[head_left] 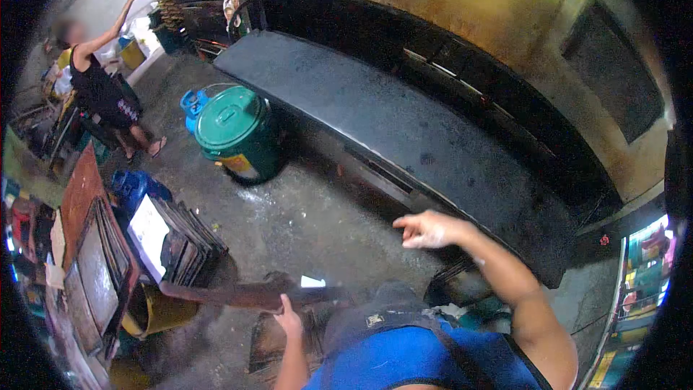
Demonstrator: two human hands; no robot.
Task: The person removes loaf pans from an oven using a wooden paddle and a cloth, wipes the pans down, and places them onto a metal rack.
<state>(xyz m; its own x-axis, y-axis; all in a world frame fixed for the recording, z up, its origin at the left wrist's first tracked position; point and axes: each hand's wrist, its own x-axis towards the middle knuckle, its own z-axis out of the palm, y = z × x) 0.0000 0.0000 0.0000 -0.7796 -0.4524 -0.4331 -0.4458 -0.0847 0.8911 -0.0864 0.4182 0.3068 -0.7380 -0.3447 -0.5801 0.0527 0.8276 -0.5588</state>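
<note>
My left hand (289, 321) is at the bottom centre, one finger stretched up in front of a long, brown, plank-like surface (231, 296). Whether it touches that surface I cannot tell; nothing shows in its grasp. My right hand (432, 231) hangs in the air by the near edge of a long dark table (390, 115). Its fingers are partly bent and apart, with a whitish smear on the skin and nothing held. A small white piece (312, 282) lies on the brown surface, to the right of my left hand.
A green lidded bin (229, 117) and a blue gas cylinder (193, 105) stand by the table. Stacked dark trays (191, 245) and leaning boards (94, 267) crowd the left, near a yellow container (162, 310). Another person (101, 87) reaches toward a rack at upper left.
</note>
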